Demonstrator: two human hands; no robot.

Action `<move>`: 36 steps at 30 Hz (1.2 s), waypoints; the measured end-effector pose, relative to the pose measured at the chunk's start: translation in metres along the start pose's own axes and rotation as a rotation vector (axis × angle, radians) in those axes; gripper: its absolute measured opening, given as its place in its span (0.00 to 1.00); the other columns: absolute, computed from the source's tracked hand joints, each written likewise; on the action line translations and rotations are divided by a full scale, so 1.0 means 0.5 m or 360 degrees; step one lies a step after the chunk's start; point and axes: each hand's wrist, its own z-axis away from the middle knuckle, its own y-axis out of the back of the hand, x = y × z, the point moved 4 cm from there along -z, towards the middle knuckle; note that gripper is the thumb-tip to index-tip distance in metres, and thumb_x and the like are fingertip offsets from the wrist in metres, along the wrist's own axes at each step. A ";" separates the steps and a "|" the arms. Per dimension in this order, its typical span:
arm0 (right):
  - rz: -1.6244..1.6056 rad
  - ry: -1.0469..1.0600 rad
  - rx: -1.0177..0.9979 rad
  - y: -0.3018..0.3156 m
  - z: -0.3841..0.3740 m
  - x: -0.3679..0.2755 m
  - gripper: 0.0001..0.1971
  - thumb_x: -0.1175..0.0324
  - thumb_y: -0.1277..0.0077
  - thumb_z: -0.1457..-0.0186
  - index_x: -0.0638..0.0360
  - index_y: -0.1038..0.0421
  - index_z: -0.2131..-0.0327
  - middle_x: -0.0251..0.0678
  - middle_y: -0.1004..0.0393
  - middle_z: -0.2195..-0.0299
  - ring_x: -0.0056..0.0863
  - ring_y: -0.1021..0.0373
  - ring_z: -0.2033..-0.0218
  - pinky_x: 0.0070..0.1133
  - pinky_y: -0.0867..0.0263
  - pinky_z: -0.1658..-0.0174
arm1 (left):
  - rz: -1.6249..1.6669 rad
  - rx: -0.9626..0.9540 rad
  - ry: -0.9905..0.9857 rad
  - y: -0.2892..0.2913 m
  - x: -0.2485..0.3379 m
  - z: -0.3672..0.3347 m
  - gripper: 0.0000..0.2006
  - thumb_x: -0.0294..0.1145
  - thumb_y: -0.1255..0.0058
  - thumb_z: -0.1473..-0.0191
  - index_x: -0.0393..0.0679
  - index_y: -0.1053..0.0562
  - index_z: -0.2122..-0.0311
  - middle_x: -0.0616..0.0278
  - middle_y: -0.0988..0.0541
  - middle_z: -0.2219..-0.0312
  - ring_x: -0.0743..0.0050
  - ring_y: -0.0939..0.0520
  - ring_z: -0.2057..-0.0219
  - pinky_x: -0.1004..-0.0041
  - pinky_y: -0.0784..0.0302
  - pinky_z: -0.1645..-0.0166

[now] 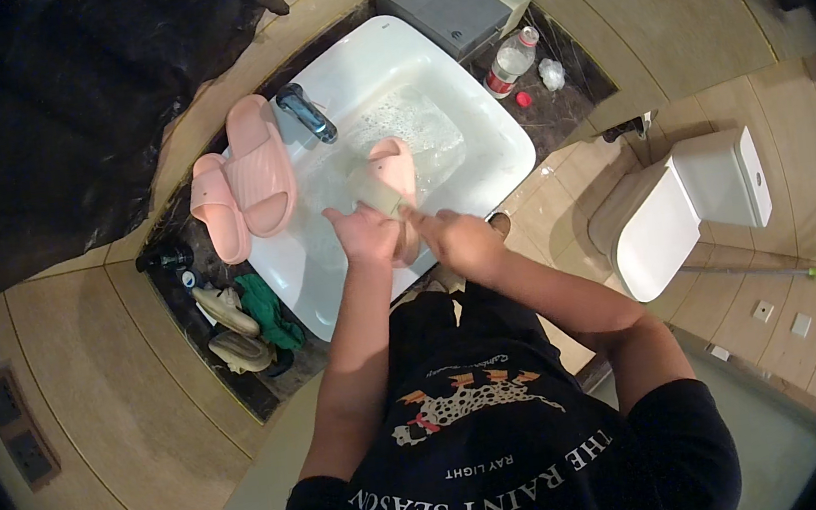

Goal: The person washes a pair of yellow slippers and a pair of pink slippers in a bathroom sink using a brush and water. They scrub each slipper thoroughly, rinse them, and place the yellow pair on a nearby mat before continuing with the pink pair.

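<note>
A pink slipper (pixel 401 172) is held low over the white sink (pixel 505 133), partly covered by a pale, blurred object (pixel 378 194) too smeared to identify. The left hand (pixel 366 234) meets the slipper's near end, thumb spread wide; its other fingers are hidden, so its grip cannot be told. The right hand (pixel 460 242), blurred, is partly curled, fingertips at the pale object; whether it grasps it is unclear. The slipper's heel is mostly hidden behind the hands.
</note>
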 end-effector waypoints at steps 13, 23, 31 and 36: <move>-0.0379 -0.0136 0.0143 -0.005 0.047 -0.018 0.22 0.67 0.57 0.42 0.49 0.36 0.43 0.49 0.28 0.77 0.45 0.29 0.76 0.37 0.31 0.69 | 0.0260 0.0081 0.0041 0.030 0.018 -0.023 0.27 0.51 0.67 0.37 0.34 0.36 0.47 0.48 0.30 0.48 0.55 0.31 0.44 0.56 0.40 0.38; -0.0473 -0.0222 0.0518 -0.001 -0.062 0.020 0.20 0.70 0.54 0.43 0.50 0.32 0.46 0.49 0.28 0.76 0.46 0.29 0.74 0.35 0.32 0.68 | 0.0182 0.0274 -0.0058 0.085 0.053 -0.094 0.17 0.33 0.68 0.35 0.36 0.34 0.47 0.54 0.27 0.49 0.61 0.27 0.46 0.61 0.35 0.39; -0.0880 -0.0144 0.0526 -0.003 0.040 0.008 0.22 0.69 0.52 0.43 0.52 0.35 0.44 0.51 0.27 0.72 0.46 0.29 0.73 0.33 0.32 0.66 | 0.0109 0.0478 0.0018 0.129 0.060 -0.131 0.13 0.35 0.56 0.38 0.38 0.31 0.53 0.53 0.23 0.55 0.62 0.22 0.52 0.67 0.22 0.53; -0.0743 -0.0301 0.0281 -0.006 -0.045 0.057 0.22 0.70 0.53 0.43 0.50 0.35 0.44 0.51 0.26 0.65 0.46 0.28 0.68 0.31 0.32 0.63 | -0.0635 0.0572 0.0102 0.176 0.034 -0.167 0.16 0.40 0.48 0.42 0.38 0.29 0.57 0.57 0.23 0.63 0.67 0.21 0.63 0.73 0.21 0.58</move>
